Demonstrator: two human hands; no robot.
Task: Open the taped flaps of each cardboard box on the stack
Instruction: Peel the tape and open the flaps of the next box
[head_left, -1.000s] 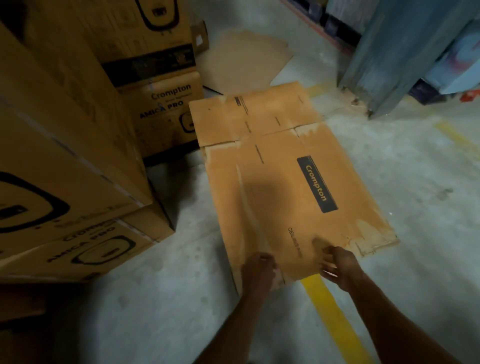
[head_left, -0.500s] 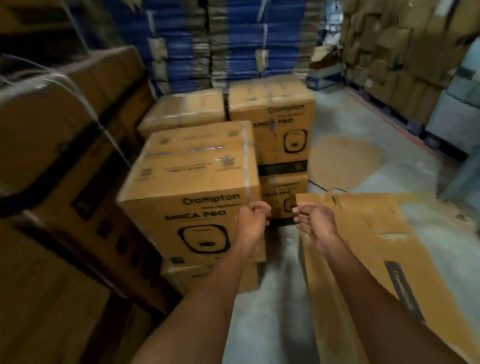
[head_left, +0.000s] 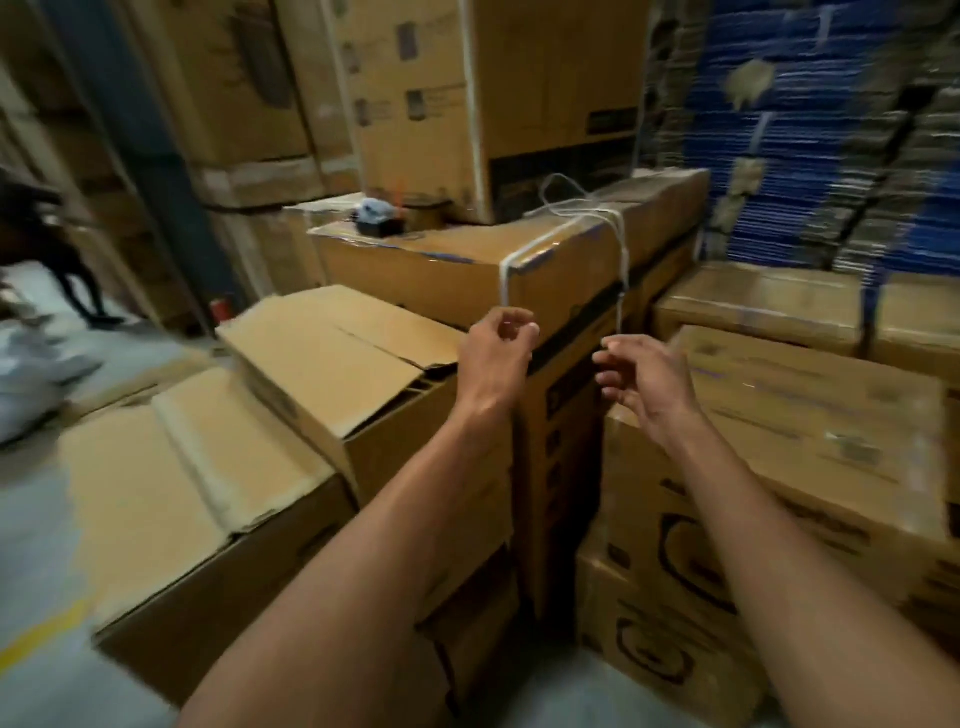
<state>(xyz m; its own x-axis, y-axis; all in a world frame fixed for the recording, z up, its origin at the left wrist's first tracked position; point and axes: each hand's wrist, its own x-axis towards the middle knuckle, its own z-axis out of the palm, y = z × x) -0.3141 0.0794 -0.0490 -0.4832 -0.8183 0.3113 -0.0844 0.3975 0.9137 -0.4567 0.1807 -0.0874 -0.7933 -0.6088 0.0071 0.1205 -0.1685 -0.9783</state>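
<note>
Cardboard is stacked all round. The middle box (head_left: 566, 260) sits atop its stack at chest height, bound by two white straps (head_left: 540, 244) over its near corner. The left hand (head_left: 498, 351) is raised against the box's front edge, with fingers curled and thumb and forefinger close together at the lower end of one strap; blur hides whether they pinch it. The right hand (head_left: 641, 382) hovers just below the other strap, its fingers loosely curled, apart and holding nothing. Left of the arms, two lower boxes (head_left: 322, 358) have untaped flaps. Taped boxes (head_left: 810, 415) stand to the right.
</note>
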